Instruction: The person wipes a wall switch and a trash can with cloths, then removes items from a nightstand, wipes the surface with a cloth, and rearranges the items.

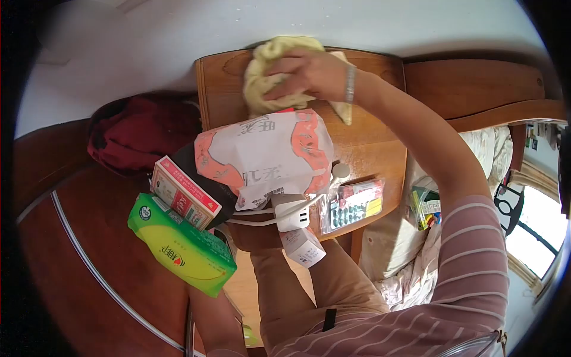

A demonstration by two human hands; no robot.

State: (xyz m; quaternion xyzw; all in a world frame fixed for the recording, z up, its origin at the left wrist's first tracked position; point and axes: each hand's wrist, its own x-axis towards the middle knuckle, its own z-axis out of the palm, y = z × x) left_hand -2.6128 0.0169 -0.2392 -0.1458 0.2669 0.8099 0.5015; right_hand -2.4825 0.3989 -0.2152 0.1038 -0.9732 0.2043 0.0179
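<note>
My right hand (309,74) presses on a crumpled yellow cloth (262,83) near the far edge of the wooden table (375,77), its fingers bent over the fabric. My left forearm (217,321) rises from the bottom; the left hand itself is hidden behind a green tissue pack (184,247). A red and white box (184,193) leans against that pack. Beside it lies a white and coral printed plastic bag (262,154). A white power strip (292,217) with a cable and a small white box (303,245) are below the bag.
At the table's near right lie a clear packet with a blister pack (354,205) and a round beige object (340,171). A dark red bag (143,134) sits left of the table. A bed (386,256) and a bright window (538,220) are to the right.
</note>
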